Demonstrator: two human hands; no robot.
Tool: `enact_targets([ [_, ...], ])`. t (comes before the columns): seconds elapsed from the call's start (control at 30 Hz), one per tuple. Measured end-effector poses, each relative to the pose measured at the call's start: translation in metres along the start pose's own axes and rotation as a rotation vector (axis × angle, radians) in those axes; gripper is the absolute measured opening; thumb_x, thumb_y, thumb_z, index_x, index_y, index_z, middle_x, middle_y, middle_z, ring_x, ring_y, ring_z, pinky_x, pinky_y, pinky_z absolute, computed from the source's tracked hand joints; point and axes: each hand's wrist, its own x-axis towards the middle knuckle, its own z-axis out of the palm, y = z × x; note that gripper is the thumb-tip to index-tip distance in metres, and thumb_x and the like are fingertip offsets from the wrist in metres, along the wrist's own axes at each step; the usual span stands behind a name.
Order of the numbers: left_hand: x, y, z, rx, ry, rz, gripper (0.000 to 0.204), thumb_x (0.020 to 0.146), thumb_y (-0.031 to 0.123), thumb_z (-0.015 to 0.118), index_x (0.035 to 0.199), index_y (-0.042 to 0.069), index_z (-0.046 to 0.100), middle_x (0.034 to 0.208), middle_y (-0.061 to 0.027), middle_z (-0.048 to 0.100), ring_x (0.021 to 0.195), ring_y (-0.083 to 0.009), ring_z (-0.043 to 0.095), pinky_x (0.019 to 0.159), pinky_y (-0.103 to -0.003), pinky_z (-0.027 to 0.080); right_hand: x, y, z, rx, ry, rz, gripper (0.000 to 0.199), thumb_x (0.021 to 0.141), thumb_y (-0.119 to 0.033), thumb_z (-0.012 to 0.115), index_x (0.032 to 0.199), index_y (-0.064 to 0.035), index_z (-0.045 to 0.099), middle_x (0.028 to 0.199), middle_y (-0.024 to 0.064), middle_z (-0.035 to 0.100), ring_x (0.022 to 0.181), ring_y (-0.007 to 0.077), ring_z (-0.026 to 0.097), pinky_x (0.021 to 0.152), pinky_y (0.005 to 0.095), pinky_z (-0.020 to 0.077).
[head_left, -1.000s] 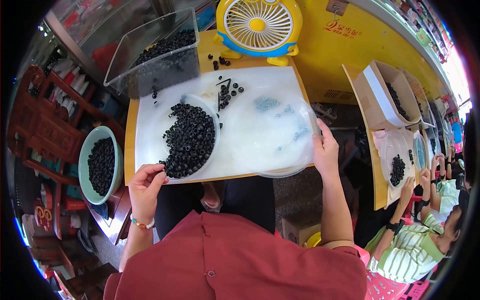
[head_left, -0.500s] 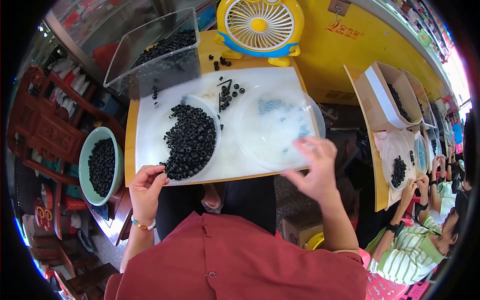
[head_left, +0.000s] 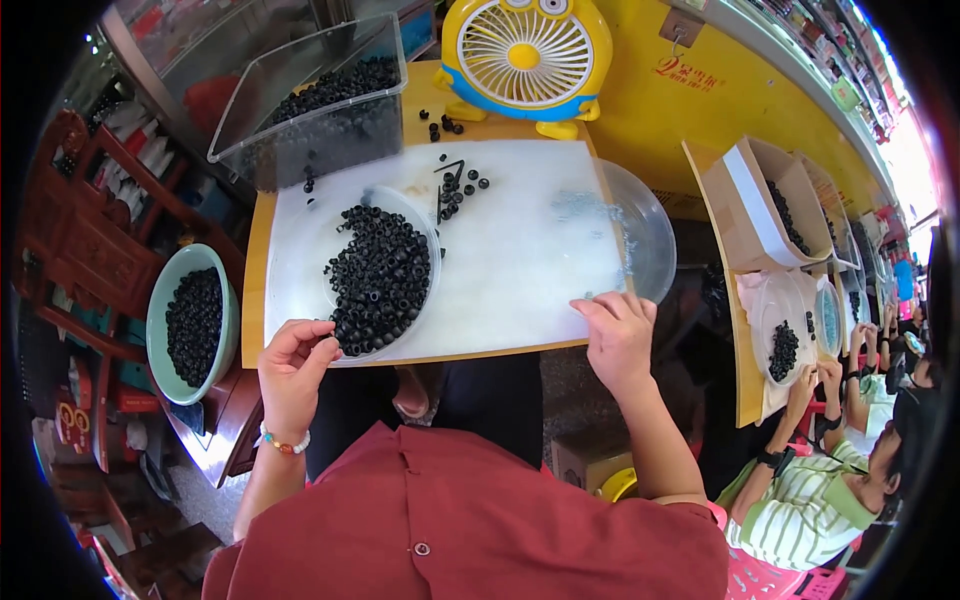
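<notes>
At the near left of the table, my left hand (head_left: 293, 366) is closed in a pinch beside the rim of a clear round tray (head_left: 437, 262). A small dark piece shows at its fingertips. Small black ring-like pieces (head_left: 385, 268) are heaped in that tray. My right hand (head_left: 622, 338) is closed near the table's front right edge, thumb and forefinger together. What they hold, if anything, is too small to make out. Beyond it, a second clear round tray (head_left: 655, 235) overhangs the table's right side, with small pale blue, see-through pieces (head_left: 585, 207) scattered in it.
A clear bin (head_left: 330, 125) of black pieces stands at the far left, near a yellow fan (head_left: 523, 60). Loose black pieces (head_left: 452, 195) and a black hex key (head_left: 438, 200) lie mid-table. Left is a green bowl (head_left: 232, 325); at right, a co-worker (head_left: 810, 490) sits at another table.
The right-hand tray has shifted right and away, over the table's side. My right hand has closed from spread fingers into a pinch. My left hand keeps its pinch.
</notes>
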Motion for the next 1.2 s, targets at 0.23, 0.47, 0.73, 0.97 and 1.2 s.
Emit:
enact_targets([
  [0.23, 0.005, -0.001, 0.001, -0.011, -0.001, -0.045, 0.014, 0.082, -0.006, 0.060, 0.096, -0.003, 0.062, 0.091, -0.0044, 0.057, 0.074, -0.0103, 0.060, 0.070, -0.022, 0.050, 0.005, -0.020, 0.003, 0.054, -0.055, -0.047, 0.024, 0.068, -0.002, 0.060, 0.085, -0.0165, 0.067, 0.076, -0.0002, 0.056, 0.073, 0.0191, 0.053, 0.070, 0.0329, 0.0322],
  [0.47, 0.001, -0.004, -0.010, -0.047, 0.038, -0.111, 0.014, 0.084, -0.002, 0.060, 0.097, -0.002, 0.063, 0.086, -0.0031, 0.060, 0.071, -0.0096, 0.060, 0.070, -0.022, 0.051, -0.004, -0.040, -0.001, 0.072, -0.102, -0.053, 0.024, 0.067, -0.003, 0.059, 0.085, -0.0179, 0.067, 0.077, -0.0008, 0.056, 0.074, 0.0198, 0.053, 0.070, 0.0347, 0.0317],
  [0.73, 0.003, -0.002, -0.021, -0.193, 0.106, -0.184, 0.014, 0.086, 0.000, 0.059, 0.099, -0.002, 0.062, 0.081, -0.0043, 0.062, 0.069, -0.0105, 0.061, 0.068, -0.025, 0.053, -0.006, -0.038, 0.000, 0.029, -0.113, -0.055, 0.026, 0.069, -0.003, 0.058, 0.089, -0.0162, 0.066, 0.076, 0.0002, 0.056, 0.073, 0.0204, 0.053, 0.070, 0.0345, 0.0311],
  [0.97, 0.001, 0.000, -0.019, -0.311, 0.064, -0.219, 0.015, 0.086, 0.000, 0.058, 0.101, -0.003, 0.061, 0.087, -0.0065, 0.062, 0.070, -0.0114, 0.061, 0.069, -0.027, 0.054, -0.003, -0.043, 0.012, 0.086, -0.111, -0.061, 0.028, 0.068, 0.000, 0.058, 0.088, -0.0172, 0.066, 0.078, -0.0003, 0.056, 0.075, 0.0191, 0.053, 0.071, 0.0337, 0.0312],
  [1.2, 0.000, -0.002, -0.014, -0.355, 0.026, -0.230, 0.017, 0.087, 0.000, 0.057, 0.104, -0.002, 0.060, 0.091, -0.0072, 0.061, 0.071, -0.0120, 0.061, 0.070, -0.027, 0.054, 0.000, -0.041, 0.009, 0.089, -0.111, -0.047, 0.026, 0.068, -0.001, 0.059, 0.089, -0.0154, 0.066, 0.078, 0.0002, 0.056, 0.075, 0.0193, 0.053, 0.071, 0.0342, 0.0316],
])
